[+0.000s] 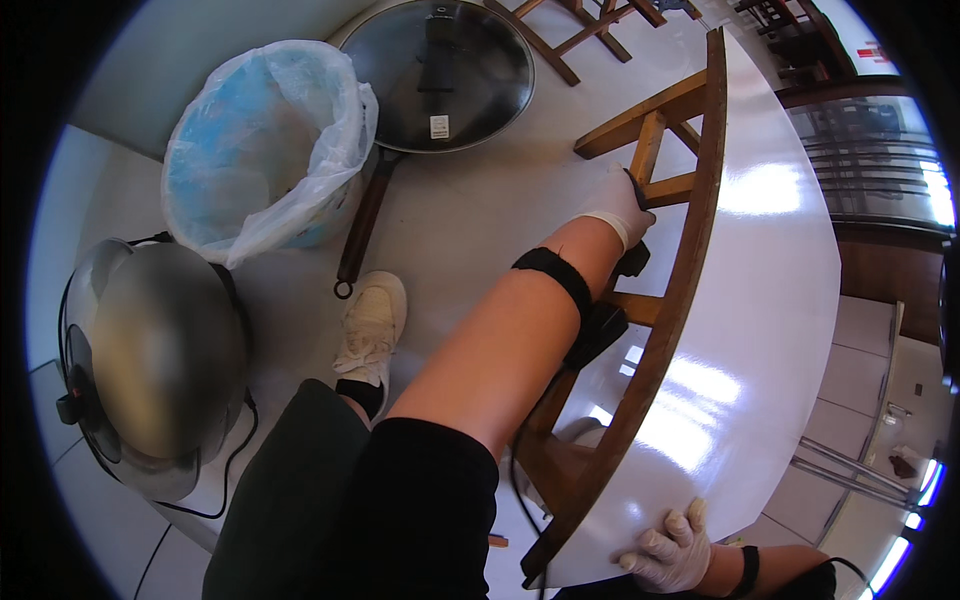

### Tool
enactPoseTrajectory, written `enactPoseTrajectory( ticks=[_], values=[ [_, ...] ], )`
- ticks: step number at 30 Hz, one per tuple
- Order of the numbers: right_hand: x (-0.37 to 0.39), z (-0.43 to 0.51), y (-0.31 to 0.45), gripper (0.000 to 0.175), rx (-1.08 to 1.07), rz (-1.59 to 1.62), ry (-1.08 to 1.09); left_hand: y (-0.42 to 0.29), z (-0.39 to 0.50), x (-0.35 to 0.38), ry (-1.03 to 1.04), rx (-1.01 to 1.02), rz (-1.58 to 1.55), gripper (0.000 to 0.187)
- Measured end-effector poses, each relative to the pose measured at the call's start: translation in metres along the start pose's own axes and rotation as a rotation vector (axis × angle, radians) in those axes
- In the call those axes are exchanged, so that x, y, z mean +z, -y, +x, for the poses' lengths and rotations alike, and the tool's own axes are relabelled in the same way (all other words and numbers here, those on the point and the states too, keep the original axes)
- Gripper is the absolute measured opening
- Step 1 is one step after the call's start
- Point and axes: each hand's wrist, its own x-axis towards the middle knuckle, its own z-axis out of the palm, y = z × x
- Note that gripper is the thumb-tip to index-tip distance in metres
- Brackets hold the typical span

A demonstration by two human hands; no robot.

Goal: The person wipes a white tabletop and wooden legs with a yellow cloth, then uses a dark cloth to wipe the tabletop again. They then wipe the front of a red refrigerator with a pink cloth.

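Observation:
My left hand (pixel 615 202), in a pale translucent glove, reaches beside the wooden frame (pixel 701 187) of a white-topped table (pixel 772 300). A dark edge shows along its far side; its fingers are largely hidden, so its hold is unclear. A black strap crosses the forearm, with dark hardware and a cable beneath it. My right hand (pixel 675 547), also gloved, rests on the tabletop near its lower end, fingers spread, holding nothing. The tabletop looks glossy and tilted, its brown wooden edge towards me.
At the upper left stands a bin with a clear plastic liner (pixel 262 150). Beside it is a large lidded pan (pixel 480 82) with a long handle. A rounded metallic appliance (pixel 161 352) with a cord sits at left. My shoe (pixel 371 322) is between them; wooden legs (pixel 592 37) stand beyond.

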Motion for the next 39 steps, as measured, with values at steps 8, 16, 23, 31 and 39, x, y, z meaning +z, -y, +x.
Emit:
enactPoseTrajectory(
  ticks=[8,16,23,31,39],
  values=[
    [-0.006,0.012,0.001,0.084,0.009,0.051,-0.011,0.031,-0.027,-0.026,0.466,-0.113,0.049,0.065],
    [-0.006,-0.008,-0.005,0.061,-0.019,0.061,0.076,0.024,-0.021,-0.021,0.322,-0.09,-0.182,0.069],
    [-0.006,-0.008,-0.003,0.063,-0.003,0.07,0.069,0.017,0.018,-0.014,0.136,0.069,-0.116,0.059],
    [-0.006,-0.002,-0.003,0.062,-0.005,0.081,0.043,0.032,-0.04,-0.035,0.511,-0.185,-0.062,0.07],
    [-0.049,-0.003,-0.037,0.043,0.215,0.444,0.033,0.059,-0.023,-0.071,0.164,-0.536,-1.187,0.03]
  ],
)
